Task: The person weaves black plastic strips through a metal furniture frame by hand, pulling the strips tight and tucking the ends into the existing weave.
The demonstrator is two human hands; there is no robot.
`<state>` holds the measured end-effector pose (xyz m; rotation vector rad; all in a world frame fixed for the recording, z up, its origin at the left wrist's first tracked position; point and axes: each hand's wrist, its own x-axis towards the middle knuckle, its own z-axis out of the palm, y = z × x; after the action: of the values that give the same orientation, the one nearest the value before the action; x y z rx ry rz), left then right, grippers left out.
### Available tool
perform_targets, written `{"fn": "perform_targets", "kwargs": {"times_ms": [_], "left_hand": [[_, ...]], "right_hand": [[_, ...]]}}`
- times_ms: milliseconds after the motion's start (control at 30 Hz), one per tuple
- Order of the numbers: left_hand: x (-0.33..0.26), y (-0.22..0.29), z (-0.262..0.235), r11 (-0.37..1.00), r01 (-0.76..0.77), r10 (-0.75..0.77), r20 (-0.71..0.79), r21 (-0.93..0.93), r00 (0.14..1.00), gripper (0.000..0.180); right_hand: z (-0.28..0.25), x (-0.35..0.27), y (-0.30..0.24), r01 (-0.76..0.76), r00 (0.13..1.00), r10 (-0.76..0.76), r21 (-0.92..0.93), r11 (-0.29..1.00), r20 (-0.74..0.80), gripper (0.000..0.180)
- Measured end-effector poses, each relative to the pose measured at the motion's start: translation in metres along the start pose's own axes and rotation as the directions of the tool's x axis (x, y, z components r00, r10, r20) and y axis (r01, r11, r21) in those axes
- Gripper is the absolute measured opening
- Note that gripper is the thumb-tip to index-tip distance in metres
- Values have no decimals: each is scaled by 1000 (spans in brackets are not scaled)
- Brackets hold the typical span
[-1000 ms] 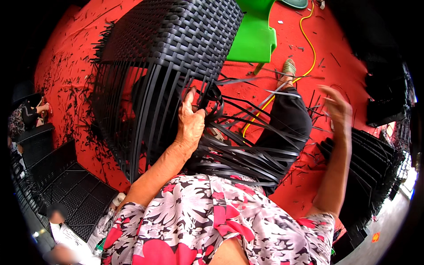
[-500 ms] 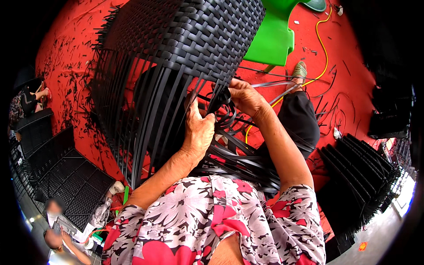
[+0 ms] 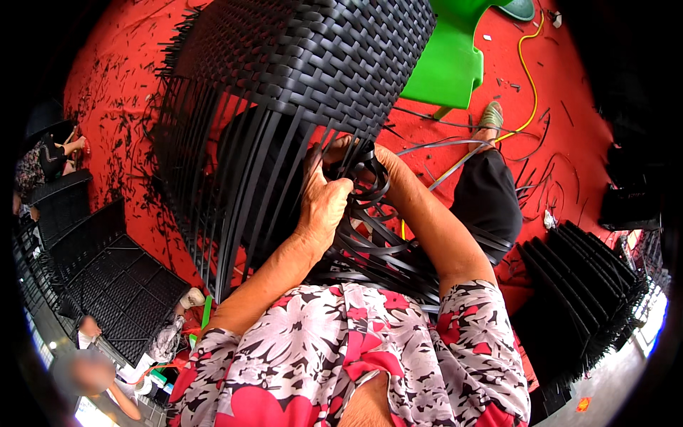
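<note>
Fingers (image 3: 334,186) of my left hand (image 3: 324,206) curl tight around a bundle of flat black strips (image 3: 370,242). My right hand (image 3: 356,153) pinches the same strips just beside it, under the woven black basket (image 3: 299,57), which sits tilted above my lap, loose unwoven ends hanging over the red floor (image 3: 128,85).

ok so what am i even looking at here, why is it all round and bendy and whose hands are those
It is one picture from a wide fisheye camera worn on a person's head, looking down, so straight edges bend. The two bare hands are that person's own. The left hand and right hand both grip loose black flat plastic weaving strips under a large black woven basket-like frame. Below is a red floor littered with strip offcuts, a green plastic chair and a yellow cord.
</note>
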<state>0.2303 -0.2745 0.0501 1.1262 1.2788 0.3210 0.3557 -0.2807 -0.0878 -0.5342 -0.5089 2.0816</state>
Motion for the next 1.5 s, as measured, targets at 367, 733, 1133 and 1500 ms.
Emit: {"fn": "perform_targets", "kwargs": {"times_ms": [367, 733, 1133, 1500], "left_hand": [[-4, -15, 6, 999, -19, 18, 19, 38, 1000, 15], [13, -14, 3, 996, 35, -26, 103, -84, 994, 9], [12, -1, -5, 999, 43, -45, 130, 17, 991, 6], [7, 9, -16, 996, 83, -76, 163, -35, 984, 6]], "right_hand": [[-71, -21, -8, -50, 351, -47, -69, 996, -935, 19], [-56, -43, -3, -543, 199, -429, -464, 700, -881, 31], [-7, -23, 3, -678, 460, -354, -580, 452, -814, 29], [60, -63, -6, 468, 770, -333, 128, 874, -544, 28]]}}
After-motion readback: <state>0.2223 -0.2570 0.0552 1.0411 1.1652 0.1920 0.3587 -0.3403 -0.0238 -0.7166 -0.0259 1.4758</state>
